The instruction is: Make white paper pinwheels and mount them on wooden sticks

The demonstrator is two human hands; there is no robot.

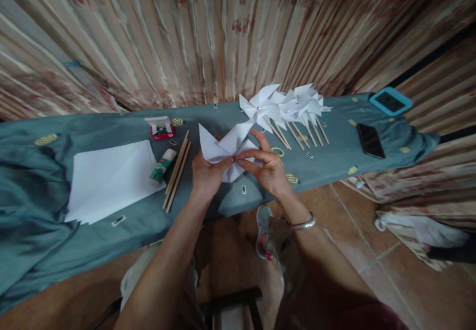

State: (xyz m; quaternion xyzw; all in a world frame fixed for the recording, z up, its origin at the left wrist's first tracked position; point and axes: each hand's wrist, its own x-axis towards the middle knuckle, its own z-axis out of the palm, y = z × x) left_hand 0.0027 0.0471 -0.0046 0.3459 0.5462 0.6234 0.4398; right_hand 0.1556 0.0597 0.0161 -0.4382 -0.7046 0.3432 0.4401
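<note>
A white paper pinwheel (226, 144) is held up over the near edge of the cloth-covered table. My left hand (208, 172) grips it from the left, its thumb pressed near the centre. My right hand (268, 167) pinches at that same centre with thumb and forefinger; anything tiny between those fingertips is too small to make out. Several finished-looking pinwheels (266, 102) on wooden sticks lie overlapped behind my right hand. Left of my left hand are a few loose wooden sticks (177, 175), and beside them a green and white glue stick (162, 165).
A stack of white paper (113, 181) lies at the left, under the glue stick. An open red and white box (162, 129) holds small dark metal pieces. A phone (371, 140) and a blue-framed device (390, 101) lie at the right. Pleated curtains (208, 37) hang behind the table.
</note>
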